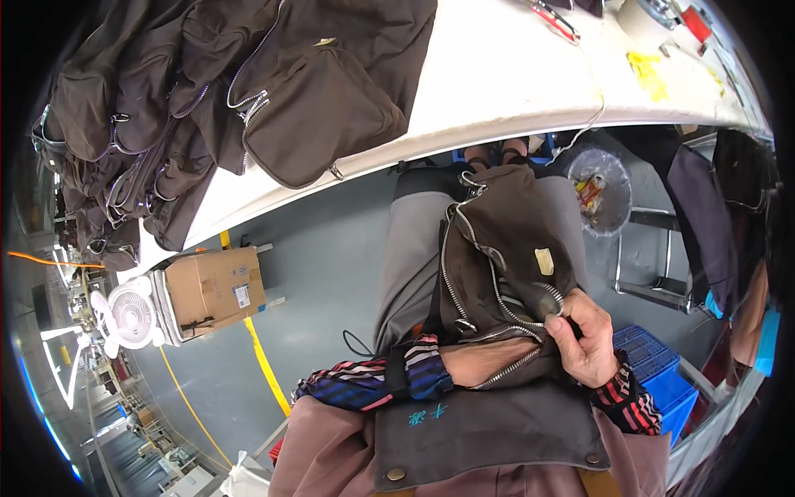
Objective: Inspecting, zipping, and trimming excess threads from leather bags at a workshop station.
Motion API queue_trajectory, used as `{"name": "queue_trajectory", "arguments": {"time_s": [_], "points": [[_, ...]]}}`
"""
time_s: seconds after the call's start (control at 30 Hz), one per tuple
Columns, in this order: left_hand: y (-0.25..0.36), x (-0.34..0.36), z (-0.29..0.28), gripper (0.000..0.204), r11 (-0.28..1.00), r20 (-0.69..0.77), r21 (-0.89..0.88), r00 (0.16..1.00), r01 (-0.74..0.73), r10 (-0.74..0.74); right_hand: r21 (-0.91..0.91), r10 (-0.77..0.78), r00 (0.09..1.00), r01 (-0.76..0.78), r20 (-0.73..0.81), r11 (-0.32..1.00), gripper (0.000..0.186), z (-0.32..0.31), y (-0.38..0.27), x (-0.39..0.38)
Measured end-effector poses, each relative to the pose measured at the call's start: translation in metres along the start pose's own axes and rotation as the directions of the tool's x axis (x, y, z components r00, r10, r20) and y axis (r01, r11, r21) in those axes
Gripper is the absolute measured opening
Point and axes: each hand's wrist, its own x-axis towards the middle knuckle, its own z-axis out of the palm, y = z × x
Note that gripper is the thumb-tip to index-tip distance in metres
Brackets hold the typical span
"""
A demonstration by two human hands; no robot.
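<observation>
A dark brown bag [505, 240] with silver zippers lies on my lap, its open top toward me. My right hand [584, 340] pinches the bag's edge at a zipper, thumb and fingers closed on the fabric near the pull. My left forearm [484, 362], with a striped sleeve pushed up, reaches into the bag's opening. The left hand itself is hidden inside the bag. A small pale label [544, 261] sits on the bag's side.
Several matching brown bags [248, 91] are piled on the white table [513, 74] ahead. A cardboard box [215, 290] and a white fan [128, 319] stand on the floor at left. A clear bag of scraps [600, 195], a metal frame [650, 257] and blue crates [654, 373] are at right.
</observation>
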Motion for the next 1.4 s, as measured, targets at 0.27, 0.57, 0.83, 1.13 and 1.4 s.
{"name": "queue_trajectory", "arguments": {"time_s": [0.27,0.57,0.83,1.13,1.4], "points": [[0.05,-0.027,-0.063,0.033,0.843,-0.019,-0.509,0.976,0.176,-0.216,-0.003,0.062,0.948,-0.066,-0.313,0.998,0.004,-0.022,0.014,-0.026],[0.024,0.019,-0.049,0.021,0.866,-0.3,-0.102,0.815,0.489,-0.496,-0.115,-0.044,0.933,0.002,-0.357,0.993,0.006,-0.016,0.016,-0.031],[0.063,0.057,-0.032,0.028,0.751,-0.545,-0.642,0.78,-0.152,-0.308,-0.084,-0.03,0.76,-0.032,-0.649,0.996,0.023,-0.019,0.037,-0.06],[0.083,0.104,-0.043,0.012,0.956,-0.133,0.29,0.991,0.045,-0.006,0.281,0.268,0.953,-0.221,-0.142,0.934,0.022,-0.014,0.057,-0.073],[0.066,0.066,-0.011,0.022,0.869,0.153,0.493,0.98,0.033,-0.124,-0.07,0.42,0.764,-0.445,0.49,0.893,0.025,-0.055,0.048,-0.073]]}}
